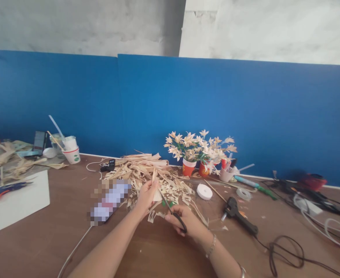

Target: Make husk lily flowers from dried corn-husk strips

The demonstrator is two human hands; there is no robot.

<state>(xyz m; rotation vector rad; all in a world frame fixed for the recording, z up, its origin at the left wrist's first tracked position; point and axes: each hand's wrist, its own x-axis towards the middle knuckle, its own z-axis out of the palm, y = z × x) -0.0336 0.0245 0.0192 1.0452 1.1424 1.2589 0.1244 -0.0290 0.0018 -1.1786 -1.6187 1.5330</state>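
Note:
My left hand (147, 196) pinches a pale strip of dried husk (155, 181) upright between thumb and fingers. In my right hand (188, 222) are black-handled scissors (179, 221), their blades pointing up and left toward the strip. Whether the blades touch the strip I cannot tell. Behind both hands lies a loose pile of husk strips and cut scraps (177, 183). Small cut pieces (151, 216) lie on the table just below my left hand.
Husk flowers (187, 144) stand in red paper cups (189, 168) behind the pile. A glue gun (239, 217) with its cord, a white roll (204, 192) and clear tape (244, 194) lie right. Left are a phone (110, 202), a white cup (71, 155) and a white board (22, 202).

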